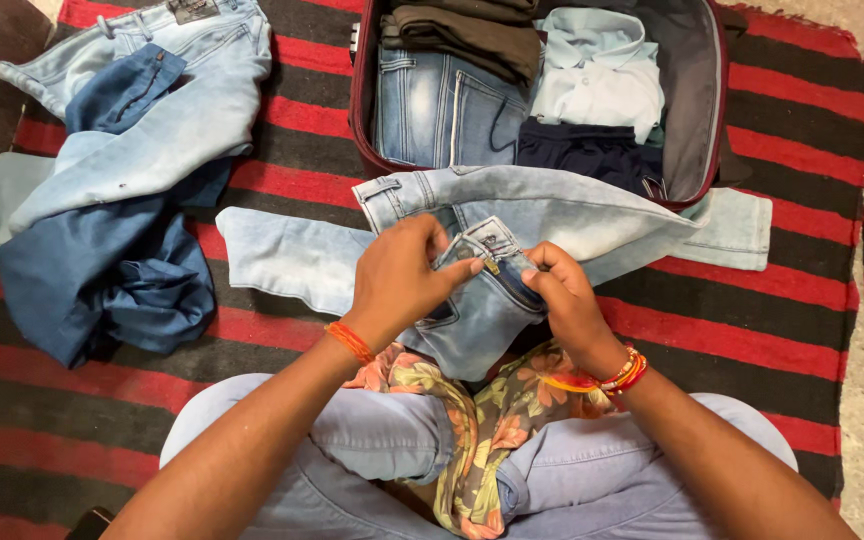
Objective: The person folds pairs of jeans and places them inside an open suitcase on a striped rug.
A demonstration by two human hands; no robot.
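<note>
Left hand (402,275) and right hand (560,290) both pinch the fly of the light-blue jeans (542,215) at frame centre, fingertips closed on the zipper flap; the jeans lie spread over the red-and-black striped rug (792,330), waistband touching the suitcase rim. At 10 o'clock from the hands: a heap of denim garments (122,180), well apart. At 12 to 1 o'clock: open maroon suitcase (360,90) holding folded jeans, brown cloth, a pale shirt (597,75) and dark garment.

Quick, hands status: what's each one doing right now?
Left hand: closed, pinching the waistband of the light blue jeans beside the zipper.
Right hand: closed, gripping the same jeans at the fly on the other side.
</note>
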